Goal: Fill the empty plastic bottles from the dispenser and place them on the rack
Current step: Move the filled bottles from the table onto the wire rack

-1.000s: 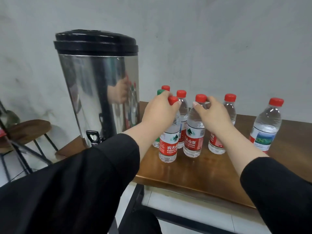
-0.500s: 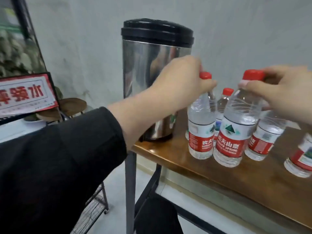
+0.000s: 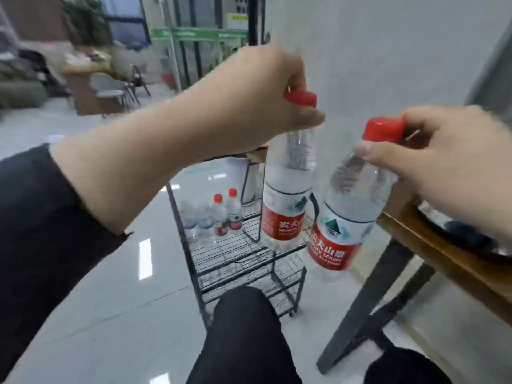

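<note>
A bottle [image 3: 286, 195] is gripped at its red cap by the left hand [image 3: 257, 106], whose fingers are curled over the cap from above, so that the bottle hangs upright in the air below the hand. A second bottle [image 3: 346, 217] is pinched at its red cap by the right hand [image 3: 448, 159], thumb in front and fingers behind; this bottle hangs tilted, its base swung toward the left hand. The two bottles are just beside each other, and whether they touch cannot be told. Both are clear with red labels; the fill level cannot be read through the blur.

Below and beyond the left hand a black wire rack [image 3: 243, 259] is seen on the floor, with several shelves. On a shelf of it, beneath the left forearm, a small row of bottles [image 3: 216, 217] is stood upright; two of them show red caps.

Under the right hand the edge of the wooden tabletop [image 3: 432, 245] is seen, carried on a dark leg. A dark round object on it is cut off by the frame.

Black sleeves cover both arms from the forearm back, and dark-trousered knees are seen below the hands. The floor [image 3: 97, 300] is glossy and pale.
</note>
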{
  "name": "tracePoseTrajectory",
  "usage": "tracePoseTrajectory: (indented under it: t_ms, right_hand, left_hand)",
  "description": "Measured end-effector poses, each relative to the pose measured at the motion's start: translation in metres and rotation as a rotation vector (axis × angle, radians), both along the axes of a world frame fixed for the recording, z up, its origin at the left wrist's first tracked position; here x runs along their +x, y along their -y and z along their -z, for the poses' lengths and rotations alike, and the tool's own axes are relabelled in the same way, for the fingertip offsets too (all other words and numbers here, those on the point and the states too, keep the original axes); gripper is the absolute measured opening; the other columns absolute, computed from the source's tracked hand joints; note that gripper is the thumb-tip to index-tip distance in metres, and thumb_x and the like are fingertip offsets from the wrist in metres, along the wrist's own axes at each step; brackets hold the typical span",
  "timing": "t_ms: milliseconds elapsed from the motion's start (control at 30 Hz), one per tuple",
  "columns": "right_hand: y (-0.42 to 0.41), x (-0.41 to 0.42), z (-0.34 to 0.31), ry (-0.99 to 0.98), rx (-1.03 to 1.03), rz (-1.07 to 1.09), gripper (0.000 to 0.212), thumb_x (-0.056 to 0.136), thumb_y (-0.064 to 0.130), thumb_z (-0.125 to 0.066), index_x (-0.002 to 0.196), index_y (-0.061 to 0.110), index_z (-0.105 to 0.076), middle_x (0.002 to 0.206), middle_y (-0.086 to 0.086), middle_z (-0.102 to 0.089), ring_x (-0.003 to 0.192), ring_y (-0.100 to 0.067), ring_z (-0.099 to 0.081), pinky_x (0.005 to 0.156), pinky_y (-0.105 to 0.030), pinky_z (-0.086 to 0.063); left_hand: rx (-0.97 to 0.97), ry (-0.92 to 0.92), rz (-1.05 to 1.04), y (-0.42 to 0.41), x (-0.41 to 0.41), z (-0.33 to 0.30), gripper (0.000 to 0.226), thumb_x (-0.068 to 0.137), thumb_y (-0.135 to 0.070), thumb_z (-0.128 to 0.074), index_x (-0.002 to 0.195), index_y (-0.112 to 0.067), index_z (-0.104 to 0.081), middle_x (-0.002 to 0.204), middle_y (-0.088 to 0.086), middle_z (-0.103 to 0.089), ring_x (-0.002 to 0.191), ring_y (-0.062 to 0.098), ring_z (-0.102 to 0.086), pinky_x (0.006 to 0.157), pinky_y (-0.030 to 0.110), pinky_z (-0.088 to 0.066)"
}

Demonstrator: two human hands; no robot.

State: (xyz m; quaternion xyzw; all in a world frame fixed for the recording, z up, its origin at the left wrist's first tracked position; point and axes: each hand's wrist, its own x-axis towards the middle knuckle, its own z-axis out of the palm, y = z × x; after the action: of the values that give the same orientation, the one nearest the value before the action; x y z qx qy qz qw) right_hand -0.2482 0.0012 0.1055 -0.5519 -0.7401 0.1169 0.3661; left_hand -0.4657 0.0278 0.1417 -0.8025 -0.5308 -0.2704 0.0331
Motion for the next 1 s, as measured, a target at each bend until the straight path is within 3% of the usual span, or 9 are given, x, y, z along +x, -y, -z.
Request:
tracePoseTrajectory:
  t_ms: [100, 200, 300, 433, 633, 833, 1000]
  right_hand:
    - [-0.056, -0.049, 0.036, -0.014, -0.139, -0.049, 0.031, 0.089, 0.049, -0.072, 0.083, 0.021, -0.060, 0.080, -0.006, -0.066, 0.079, -0.028, -0.067, 0.062, -0.034, -0.044]
    - [-0.110, -0.088, 0.081, 0.060, -0.188, -0.094, 0.031, 0.091, 0.046, -0.071, 0.080, 0.023, -0.054, 0.076, 0.001, -0.058, 0.070, -0.020, -0.056, 0.058, -0.033, -0.035]
    - [-0.157, -0.120, 0.129, 0.114, -0.227, -0.128, 0.025, 0.093, 0.047, -0.068, 0.088, 0.026, -0.056, 0.083, 0.004, -0.060, 0.075, -0.017, -0.057, 0.062, -0.034, -0.042]
    - [-0.206, -0.154, 0.180, 0.187, -0.276, -0.175, 0.024, 0.095, 0.042, -0.068, 0.099, 0.020, -0.059, 0.096, 0.000, -0.060, 0.084, -0.020, -0.057, 0.075, -0.038, -0.048]
    - [-0.253, -0.201, 0.244, 0.252, -0.366, -0.245, 0.028, 0.095, 0.036, -0.070, 0.113, 0.017, -0.061, 0.102, -0.001, -0.063, 0.094, -0.023, -0.061, 0.076, -0.033, -0.041]
    - [-0.280, -0.236, 0.294, 0.278, -0.443, -0.355, 0.024, 0.096, 0.028, -0.069, 0.094, 0.018, -0.048, 0.088, 0.001, -0.053, 0.081, -0.022, -0.055, 0.064, -0.033, -0.037]
    - [-0.299, -0.260, 0.324, 0.296, -0.491, -0.391, 0.018, 0.095, 0.024, -0.068, 0.095, 0.012, -0.055, 0.093, -0.008, -0.063, 0.085, -0.029, -0.062, 0.067, -0.034, -0.043]
  left_hand:
    - [-0.126, -0.038, -0.118, -0.034, -0.045, 0.037, 0.029, 0.092, -0.053, -0.065, 0.102, -0.026, -0.058, 0.090, -0.011, -0.060, 0.079, 0.001, -0.055, 0.068, 0.016, -0.048]
    - [-0.177, -0.049, -0.204, -0.071, -0.083, 0.078, 0.028, 0.093, -0.051, -0.067, 0.099, -0.026, -0.055, 0.089, -0.012, -0.056, 0.078, 0.002, -0.051, 0.068, 0.022, -0.049]
    - [-0.259, -0.058, -0.247, -0.101, -0.109, 0.117, 0.028, 0.095, -0.045, -0.068, 0.105, -0.025, -0.053, 0.094, -0.010, -0.056, 0.080, 0.006, -0.053, 0.067, 0.019, -0.042]
    - [-0.395, -0.135, -0.339, -0.145, -0.137, 0.168, 0.037, 0.095, -0.046, -0.069, 0.116, -0.017, -0.059, 0.108, 0.001, -0.065, 0.094, 0.020, -0.061, 0.084, 0.033, -0.055]
    - [-0.546, -0.318, -0.385, -0.195, -0.166, 0.235, 0.035, 0.097, -0.038, -0.067, 0.120, -0.013, -0.058, 0.106, 0.007, -0.065, 0.093, 0.024, -0.059, 0.080, 0.033, -0.052]
    - [-0.638, -0.507, -0.446, -0.226, -0.190, 0.275, 0.022, 0.095, -0.029, -0.065, 0.106, -0.012, -0.057, 0.081, 0.002, -0.053, 0.081, 0.024, -0.058, 0.067, 0.035, -0.049]
    - [-0.712, -0.578, -0.449, -0.243, -0.198, 0.299, 0.016, 0.092, -0.021, -0.066, 0.097, -0.011, -0.055, 0.078, 0.003, -0.054, 0.072, 0.021, -0.055, 0.060, 0.033, -0.045]
